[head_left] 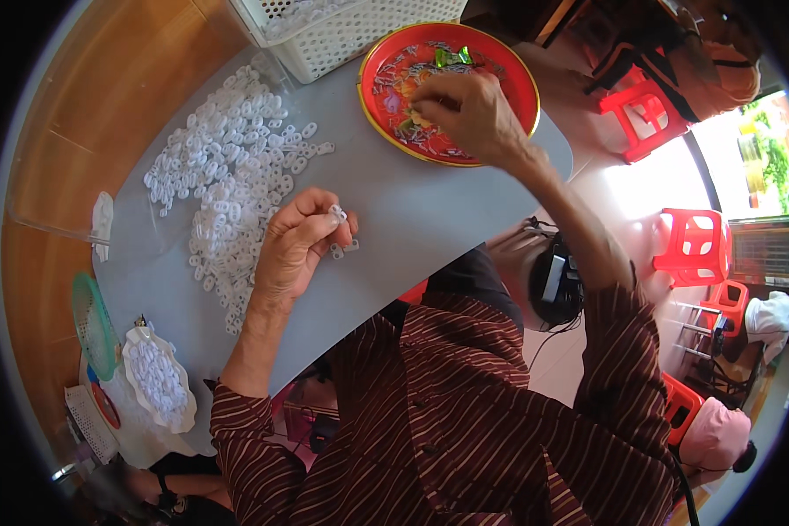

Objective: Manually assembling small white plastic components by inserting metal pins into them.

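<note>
My left hand [296, 241] is raised over the grey table, thumb and fingers closed on a small white plastic piece [337, 213]. Just below those fingers lie a couple more white pieces [345, 248]. A large heap of similar pieces [228, 193], each with holes through it, spreads beside this hand. My right hand [478, 110] reaches over a round red tray [515, 88] with a yellow rim. Its fingers are curled together near the thin metal pins or screws [412, 66] scattered there; whatever they pinch is hidden. A shiny green wrapper [452, 58] lies on the tray.
A white perforated basket [351, 44] stands at the table's back. On the left are a leaf-shaped dish [182, 412] of white pieces and a green mesh basket [92, 324]. Red stools [688, 245] and other people are at right; another person's arm [188, 486] shows lower left.
</note>
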`<state>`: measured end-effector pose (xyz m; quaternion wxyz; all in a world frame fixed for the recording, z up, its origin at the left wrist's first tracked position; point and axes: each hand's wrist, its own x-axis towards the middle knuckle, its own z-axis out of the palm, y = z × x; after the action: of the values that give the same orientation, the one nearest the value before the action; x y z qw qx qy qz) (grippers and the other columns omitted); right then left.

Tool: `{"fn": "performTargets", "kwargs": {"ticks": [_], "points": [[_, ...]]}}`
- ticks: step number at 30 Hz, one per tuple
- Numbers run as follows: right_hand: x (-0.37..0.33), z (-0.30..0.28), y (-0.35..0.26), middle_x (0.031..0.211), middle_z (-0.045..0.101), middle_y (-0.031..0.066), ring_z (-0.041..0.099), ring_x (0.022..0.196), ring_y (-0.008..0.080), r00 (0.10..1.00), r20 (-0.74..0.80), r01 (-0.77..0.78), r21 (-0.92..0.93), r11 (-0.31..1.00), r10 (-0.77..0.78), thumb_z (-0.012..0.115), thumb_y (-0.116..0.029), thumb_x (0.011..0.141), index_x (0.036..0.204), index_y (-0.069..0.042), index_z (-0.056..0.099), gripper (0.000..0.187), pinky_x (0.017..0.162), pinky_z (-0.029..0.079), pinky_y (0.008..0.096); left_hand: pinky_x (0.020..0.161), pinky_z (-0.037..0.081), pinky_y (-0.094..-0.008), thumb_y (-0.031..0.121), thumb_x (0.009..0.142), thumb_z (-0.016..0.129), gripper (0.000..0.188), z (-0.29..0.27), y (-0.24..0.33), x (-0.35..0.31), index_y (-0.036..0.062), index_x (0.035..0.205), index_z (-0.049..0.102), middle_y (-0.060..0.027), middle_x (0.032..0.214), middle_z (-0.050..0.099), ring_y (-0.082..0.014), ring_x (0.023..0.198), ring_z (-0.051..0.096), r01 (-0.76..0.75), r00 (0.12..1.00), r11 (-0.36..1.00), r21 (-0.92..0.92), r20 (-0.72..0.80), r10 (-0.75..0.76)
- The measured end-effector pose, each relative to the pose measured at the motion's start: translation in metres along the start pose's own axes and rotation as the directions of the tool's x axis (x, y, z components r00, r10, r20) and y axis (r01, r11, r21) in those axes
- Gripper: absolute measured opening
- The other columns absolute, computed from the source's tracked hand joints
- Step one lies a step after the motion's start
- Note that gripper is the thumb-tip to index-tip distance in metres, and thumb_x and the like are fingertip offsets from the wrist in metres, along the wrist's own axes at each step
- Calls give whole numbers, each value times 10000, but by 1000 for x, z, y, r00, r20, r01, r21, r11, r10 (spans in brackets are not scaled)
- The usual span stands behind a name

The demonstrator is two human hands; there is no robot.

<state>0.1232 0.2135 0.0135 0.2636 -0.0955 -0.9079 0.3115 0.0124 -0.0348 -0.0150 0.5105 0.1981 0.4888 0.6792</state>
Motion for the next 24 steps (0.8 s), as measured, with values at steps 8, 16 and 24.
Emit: {"fn": "performTargets", "kwargs": {"ticks": [8,16,24], "points": [[27,22,17,760,612,131,618,740,272,900,286,375,-124,919,-329,616,-22,764,824,6,651,74,692,494,360,729,465,-271,69,842,531,70,1,-3,-1,55,894,576,-41,679,591,-177,814,595,-6,1000,1000,23,-10,6],[39,20,-8,661,597,196,631,646,309,854,492,409,-428,806,-172,546,20,759,734,73,600,80,611,512,411,739,474,-281,85,860,537,70,6,-2,-1,47,898,581,-48,682,600,-169,810,594,5,1000,1000,20,-22,-5],[46,15,19,683,622,163,637,663,289,900,426,193,-189,963,-97,577,-38,763,774,34,641,97,628,509,379,731,476,-272,106,867,556,75,6,-2,-2,43,888,591,-36,686,590,-132,790,581,-38,995,998,56,-86,42]]}}
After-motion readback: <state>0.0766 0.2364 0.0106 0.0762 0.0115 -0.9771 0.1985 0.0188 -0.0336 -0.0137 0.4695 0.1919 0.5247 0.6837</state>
